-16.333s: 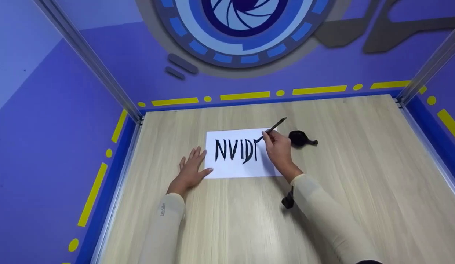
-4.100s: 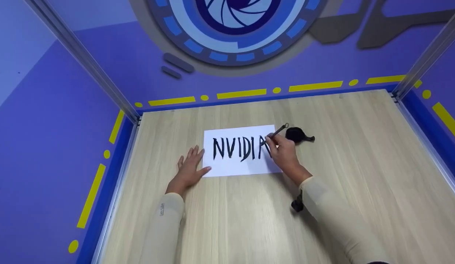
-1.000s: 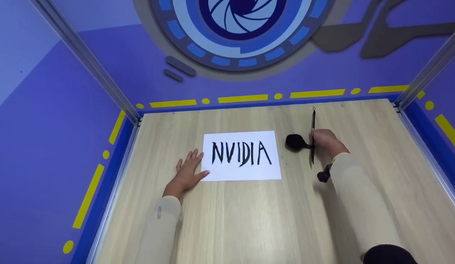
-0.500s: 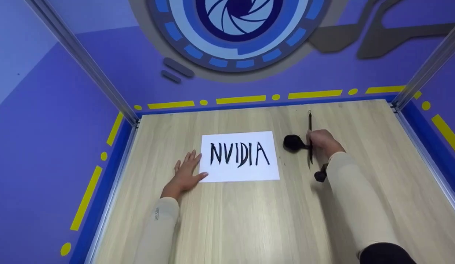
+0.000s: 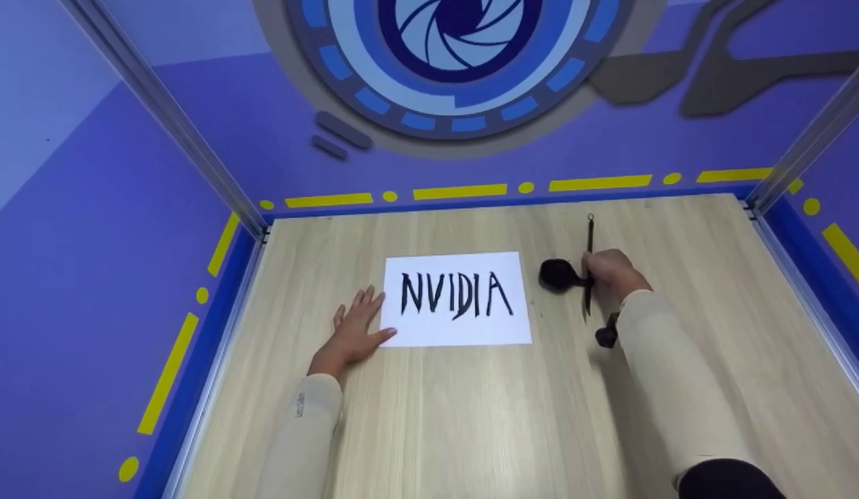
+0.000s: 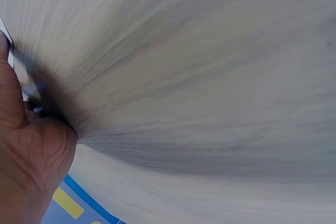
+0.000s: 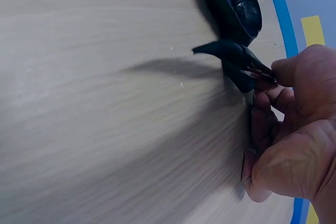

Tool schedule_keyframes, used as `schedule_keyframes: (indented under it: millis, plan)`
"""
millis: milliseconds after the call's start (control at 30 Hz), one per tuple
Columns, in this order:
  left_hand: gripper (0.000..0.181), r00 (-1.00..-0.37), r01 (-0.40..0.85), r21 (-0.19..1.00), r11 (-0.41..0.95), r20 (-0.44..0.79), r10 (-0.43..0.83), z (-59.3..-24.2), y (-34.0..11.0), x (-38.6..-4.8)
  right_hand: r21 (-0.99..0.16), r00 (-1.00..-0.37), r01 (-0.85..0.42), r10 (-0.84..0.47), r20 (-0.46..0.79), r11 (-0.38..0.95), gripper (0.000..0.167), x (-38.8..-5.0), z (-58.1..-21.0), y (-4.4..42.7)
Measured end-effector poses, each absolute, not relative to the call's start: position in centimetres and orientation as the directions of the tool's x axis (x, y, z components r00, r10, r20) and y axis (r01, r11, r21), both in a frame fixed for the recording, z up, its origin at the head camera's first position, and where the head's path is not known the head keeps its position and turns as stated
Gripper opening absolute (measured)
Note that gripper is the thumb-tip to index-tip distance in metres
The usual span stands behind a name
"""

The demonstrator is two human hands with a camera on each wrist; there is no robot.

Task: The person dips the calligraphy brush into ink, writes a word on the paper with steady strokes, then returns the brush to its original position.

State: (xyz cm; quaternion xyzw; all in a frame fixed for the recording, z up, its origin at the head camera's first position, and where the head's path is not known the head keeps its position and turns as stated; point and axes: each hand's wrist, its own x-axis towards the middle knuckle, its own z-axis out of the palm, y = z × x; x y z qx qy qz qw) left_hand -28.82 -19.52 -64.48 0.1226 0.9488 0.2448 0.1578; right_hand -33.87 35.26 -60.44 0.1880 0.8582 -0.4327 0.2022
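A white sheet of paper [image 5: 457, 333] lies on the wooden table, with black brushed letters reading NVIDIA. My left hand [image 5: 353, 333] rests spread at the paper's left edge, its thumb on the lower corner. To the right of the sheet sits a small black ink dish [image 5: 557, 275] with a short handle. My right hand [image 5: 615, 270] pinches a dark writing brush [image 5: 590, 239] across that handle, bristles toward me. In the right wrist view the blackened bristle tip [image 7: 226, 52] stands off the table, and the dish holds shiny black ink.
The pale wooden table [image 5: 457, 423] is enclosed by blue-purple printed panels [image 5: 457, 163] at the back and both sides. Metal posts [image 5: 170, 118] stand at the back corners. A black wrist camera [image 5: 607, 334] hangs under my right wrist.
Since the oldest frame, the last letters have appeared on the paper. My right hand has carried the brush off the sheet to the dish's handle; both hands barely move in the last second.
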Motion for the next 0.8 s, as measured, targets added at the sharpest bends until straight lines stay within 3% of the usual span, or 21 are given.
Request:
schedule_keyframes:
  millis: [200, 433, 800]
  plan:
    - [0.087, -0.917, 0.155, 0.513, 0.845, -0.244, 0.316, -64.56, -19.69, -28.64, -0.681, -0.840, 0.514, 0.146, -0.523, 0.521, 0.033, -33.76, -60.58, 35.28]
    - [0.088, -0.918, 0.160, 0.516, 0.841, -0.235, 0.319, -64.81, -19.74, -28.89, -0.662, -0.857, 0.469, 0.121, -0.500, 0.585, 0.049, -33.99, -60.53, 35.32]
    - [0.088, -0.919, 0.156, 0.518, 0.841, -0.236, 0.316, -64.48, -19.56, -28.95, -0.630, -0.864, 0.449, 0.128, -0.486, 0.634, 0.044, -34.06, -60.58, 35.58]
